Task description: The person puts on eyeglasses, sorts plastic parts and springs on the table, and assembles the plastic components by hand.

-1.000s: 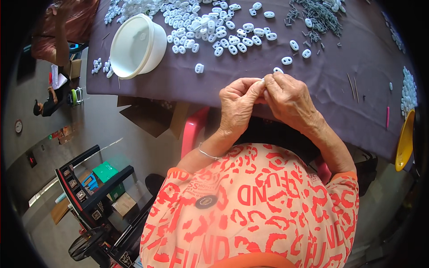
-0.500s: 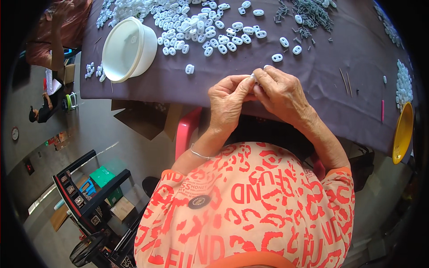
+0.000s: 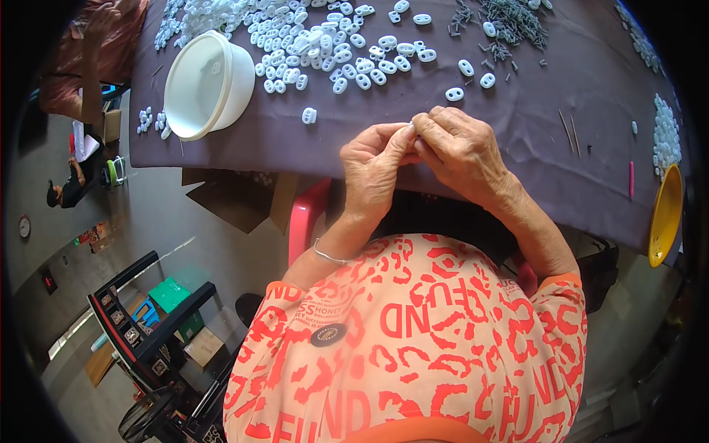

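We see the bare left hand, a thin silver bracelet at its wrist, and the bare right hand meeting over the near edge of the dark purple cloth-covered table. The left thumb and forefinger are closed in a pinch on a small white piece, which sits where the two hands touch; fingers cover most of it, so we cannot tell its shape. The right fingers are curled, their tips brought up against it, but we cannot tell whether they grip, since the right thumb is hidden.

Just beyond the right hand we find a white oval two-holed plastic piece; another white plastic piece lies alone to the left. Farther off spreads a heap of white two-holed plastic pieces, with a round white plastic tub at its left and a pile of small grey pieces at its right. On the right side we see two thin brown sticks, a slim pink rod, a pile of small whitish pieces and a yellow oval dish.
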Motion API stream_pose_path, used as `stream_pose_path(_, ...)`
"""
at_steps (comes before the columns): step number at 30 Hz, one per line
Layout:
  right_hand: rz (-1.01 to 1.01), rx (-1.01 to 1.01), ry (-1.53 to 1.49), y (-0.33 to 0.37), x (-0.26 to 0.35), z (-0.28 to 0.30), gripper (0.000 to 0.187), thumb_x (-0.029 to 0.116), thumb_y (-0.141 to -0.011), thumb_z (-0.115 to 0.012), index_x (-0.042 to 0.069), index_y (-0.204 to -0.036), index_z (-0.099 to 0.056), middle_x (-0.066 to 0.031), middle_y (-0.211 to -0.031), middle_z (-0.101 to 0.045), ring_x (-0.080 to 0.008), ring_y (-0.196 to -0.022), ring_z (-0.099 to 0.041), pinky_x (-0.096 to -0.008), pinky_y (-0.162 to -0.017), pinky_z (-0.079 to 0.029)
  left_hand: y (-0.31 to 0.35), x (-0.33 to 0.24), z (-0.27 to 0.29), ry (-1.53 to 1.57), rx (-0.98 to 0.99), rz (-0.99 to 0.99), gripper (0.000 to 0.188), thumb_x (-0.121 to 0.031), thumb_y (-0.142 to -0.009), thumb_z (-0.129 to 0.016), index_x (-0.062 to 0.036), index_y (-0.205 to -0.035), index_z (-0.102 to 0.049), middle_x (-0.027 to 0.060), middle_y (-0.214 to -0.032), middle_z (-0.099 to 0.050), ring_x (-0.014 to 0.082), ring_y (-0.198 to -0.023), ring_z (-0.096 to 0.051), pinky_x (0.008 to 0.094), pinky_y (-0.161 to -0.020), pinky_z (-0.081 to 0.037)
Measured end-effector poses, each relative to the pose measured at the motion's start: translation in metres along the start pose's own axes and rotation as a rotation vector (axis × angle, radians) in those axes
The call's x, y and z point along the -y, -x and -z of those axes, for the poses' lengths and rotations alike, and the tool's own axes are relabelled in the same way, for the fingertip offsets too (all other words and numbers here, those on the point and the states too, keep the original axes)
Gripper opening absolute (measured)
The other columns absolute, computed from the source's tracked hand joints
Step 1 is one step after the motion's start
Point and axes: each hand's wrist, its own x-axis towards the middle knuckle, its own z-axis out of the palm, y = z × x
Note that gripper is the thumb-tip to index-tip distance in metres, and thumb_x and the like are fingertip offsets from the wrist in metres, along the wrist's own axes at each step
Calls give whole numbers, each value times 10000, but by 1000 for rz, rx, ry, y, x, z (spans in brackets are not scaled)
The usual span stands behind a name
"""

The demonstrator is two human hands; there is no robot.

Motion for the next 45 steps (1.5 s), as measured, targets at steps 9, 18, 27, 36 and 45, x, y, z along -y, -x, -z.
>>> stream_pose_path(9, 32, -36, -17, 4, 0, -4, 243, 2, -676, -650, -32, -902, -567, -127, -774, -554, -266, -671, -572, -342, -593, -480, 2, 2, -1, 1, -16, -18, 139, -92, -862, -599, 40, -899, -622, 75, -816, -644, 102, -688, -612, 219, -640, -528)
stream_pose_path(18, 12, -50, -14, 6, 1, -5, 232, -1, -678, -641, -15, -898, -568, -129, -782, -544, -277, -663, -569, -346, -582, -477, 1, 1, -2, 8, -21, -3, 129, -82, -856, -604, 40, -894, -620, 76, -818, -642, 103, -695, -610, 222, -645, -532)
stream_pose_path(27, -301, 197, -503, -3, -13, 19, 152, 47, -794, -613, -16, -929, -587, -42, -739, -510, -95, -584, -501, -212, -514, -403, -1, -4, -2, -41, 83, 95, 196, -164, -862, -611, 22, -921, -615, 75, -827, -653, 132, -732, -639, 244, -645, -521)
stream_pose_path(36, -650, 198, -756, -8, -16, 17, 121, 130, -841, -608, 13, -863, -628, 35, -629, -526, -29, -545, -467, -175, -471, -374, -2, -9, -1, -49, 66, 110, 180, -142, -852, -622, 32, -896, -614, 93, -823, -652, 145, -715, -635, 244, -643, -517)
stream_pose_path(45, -890, 49, -966, -7, -26, 23, 167, 171, -829, -643, 6, -850, -628, -1, -598, -541, -45, -461, -465, -177, -399, -348, -3, -13, -6, -216, 39, 100, 138, -105, -843, -624, 10, -917, -610, 77, -802, -641, 136, -696, -627, 234, -613, -509)
